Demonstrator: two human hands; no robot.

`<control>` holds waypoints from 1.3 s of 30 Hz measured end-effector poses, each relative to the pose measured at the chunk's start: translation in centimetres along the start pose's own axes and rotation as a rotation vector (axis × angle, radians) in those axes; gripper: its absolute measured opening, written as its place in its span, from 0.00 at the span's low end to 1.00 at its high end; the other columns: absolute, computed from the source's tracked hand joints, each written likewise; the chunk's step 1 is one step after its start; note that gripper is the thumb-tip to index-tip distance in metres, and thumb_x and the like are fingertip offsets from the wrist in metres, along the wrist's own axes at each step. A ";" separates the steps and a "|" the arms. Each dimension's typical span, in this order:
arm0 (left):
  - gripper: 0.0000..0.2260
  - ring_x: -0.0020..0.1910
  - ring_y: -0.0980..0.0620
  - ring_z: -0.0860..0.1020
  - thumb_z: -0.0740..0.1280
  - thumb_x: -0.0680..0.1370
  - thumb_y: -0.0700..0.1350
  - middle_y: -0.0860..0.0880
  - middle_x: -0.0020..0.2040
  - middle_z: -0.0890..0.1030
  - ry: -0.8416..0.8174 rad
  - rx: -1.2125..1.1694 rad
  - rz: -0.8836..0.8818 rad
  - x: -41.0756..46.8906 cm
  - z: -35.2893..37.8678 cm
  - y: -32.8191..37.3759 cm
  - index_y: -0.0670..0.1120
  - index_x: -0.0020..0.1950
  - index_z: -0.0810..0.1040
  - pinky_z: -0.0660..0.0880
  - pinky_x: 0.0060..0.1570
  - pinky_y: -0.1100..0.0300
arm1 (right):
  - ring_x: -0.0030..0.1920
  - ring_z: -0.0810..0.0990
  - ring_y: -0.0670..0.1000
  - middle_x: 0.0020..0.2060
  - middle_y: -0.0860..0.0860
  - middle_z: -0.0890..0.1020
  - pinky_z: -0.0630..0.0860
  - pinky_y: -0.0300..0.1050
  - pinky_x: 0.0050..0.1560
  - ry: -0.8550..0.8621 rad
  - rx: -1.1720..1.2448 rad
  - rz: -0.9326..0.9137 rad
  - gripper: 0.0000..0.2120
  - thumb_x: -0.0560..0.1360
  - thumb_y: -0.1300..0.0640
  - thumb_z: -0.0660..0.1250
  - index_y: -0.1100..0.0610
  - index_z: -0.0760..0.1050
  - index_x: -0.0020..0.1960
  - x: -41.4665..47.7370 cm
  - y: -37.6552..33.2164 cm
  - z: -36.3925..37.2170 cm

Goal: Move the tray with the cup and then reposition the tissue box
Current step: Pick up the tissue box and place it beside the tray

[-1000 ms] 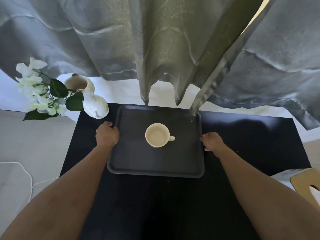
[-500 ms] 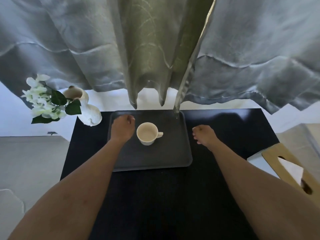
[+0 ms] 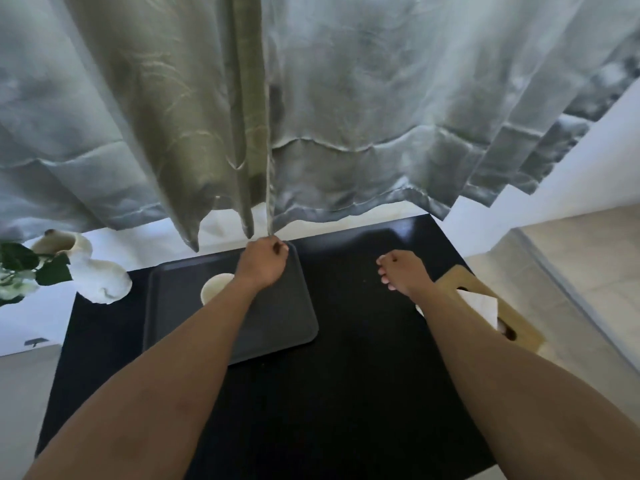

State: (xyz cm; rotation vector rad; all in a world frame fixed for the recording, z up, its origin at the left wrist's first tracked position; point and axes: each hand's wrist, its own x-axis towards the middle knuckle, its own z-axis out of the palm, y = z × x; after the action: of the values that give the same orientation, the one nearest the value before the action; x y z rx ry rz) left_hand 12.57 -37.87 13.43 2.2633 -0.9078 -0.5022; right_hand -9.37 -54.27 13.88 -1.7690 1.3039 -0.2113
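Table [image 3: 346, 393]: dark and glossy, running from the near edge to the curtain at the far side.
Tray [image 3: 277, 327]: dark grey, flat on the left half of the table, its far edge near the curtain hem.
Cup [image 3: 213, 287]: cream, standing upright on the tray toward its far left; the left forearm covers its right part.
Left hand [image 3: 263, 263]: over the tray's far right corner, knuckles up, fingers curled together. It sits right at the curtain's hanging edge; I cannot tell whether the fingers pinch the cloth, touch the tray rim, or hold nothing.
Right hand [image 3: 403, 271]: above bare table to the right of the tray, well apart from it. Fingers bent in loosely, tips close together, nothing between them.
Tissue box [image 3: 519, 327]: wooden-topped, at the right edge of the table, just right of the right wrist and forearm, which hide part of it. A white tissue [image 3: 479, 301] sticks up from its slot.
Vase [image 3: 93, 271]: white, lying tilted at the far left corner of the table, beside the tray.
Flowers [image 3: 17, 275]: white blooms with green leaves, at the left border by the vase mouth.
Curtain [image 3: 311, 116]: grey-green, folded, hanging across the far side.
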 end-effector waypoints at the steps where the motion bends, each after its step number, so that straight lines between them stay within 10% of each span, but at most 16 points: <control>1: 0.12 0.52 0.38 0.79 0.61 0.78 0.47 0.40 0.52 0.83 -0.014 0.013 0.021 0.2 0.8 1.1 0.43 0.50 0.81 0.75 0.55 0.49 | 0.35 0.79 0.51 0.37 0.54 0.81 0.76 0.49 0.42 0.010 0.003 0.010 0.11 0.79 0.58 0.59 0.56 0.78 0.41 0.1 0.8 -1.3; 9: 0.12 0.54 0.40 0.78 0.61 0.78 0.47 0.41 0.53 0.82 -0.150 0.038 0.088 1.2 8.5 10.1 0.42 0.51 0.80 0.74 0.58 0.46 | 0.54 0.81 0.61 0.53 0.59 0.83 0.78 0.57 0.60 0.171 -0.037 0.136 0.15 0.80 0.54 0.59 0.62 0.79 0.57 0.4 8.3 -11.9; 20: 0.10 0.52 0.47 0.80 0.59 0.79 0.51 0.48 0.50 0.83 -0.415 0.150 0.238 1.7 27.1 23.3 0.50 0.52 0.79 0.76 0.55 0.49 | 0.48 0.82 0.58 0.48 0.58 0.84 0.79 0.53 0.51 0.352 0.109 0.399 0.13 0.79 0.55 0.61 0.61 0.79 0.54 -0.9 24.2 -24.5; 31: 0.18 0.62 0.47 0.76 0.64 0.79 0.49 0.46 0.62 0.78 -0.410 0.093 -0.004 1.8 29.2 20.6 0.48 0.68 0.71 0.70 0.54 0.55 | 0.42 0.81 0.55 0.44 0.57 0.81 0.80 0.58 0.53 0.261 0.253 0.496 0.13 0.80 0.47 0.59 0.56 0.74 0.47 -3.9 27.6 -18.6; 39: 0.23 0.67 0.44 0.71 0.57 0.80 0.58 0.45 0.69 0.72 -0.494 0.161 -0.123 1.6 30.7 20.1 0.50 0.72 0.68 0.68 0.58 0.50 | 0.57 0.78 0.57 0.60 0.56 0.75 0.79 0.57 0.58 0.203 0.501 0.559 0.26 0.81 0.40 0.51 0.58 0.65 0.68 -3.1 27.1 -15.6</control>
State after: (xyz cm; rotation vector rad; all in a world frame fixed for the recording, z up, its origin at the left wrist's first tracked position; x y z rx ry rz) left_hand -12.72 -63.07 4.83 2.3931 -1.0786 -1.1134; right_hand -38.41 -61.36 4.14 -0.9414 1.6638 -0.3670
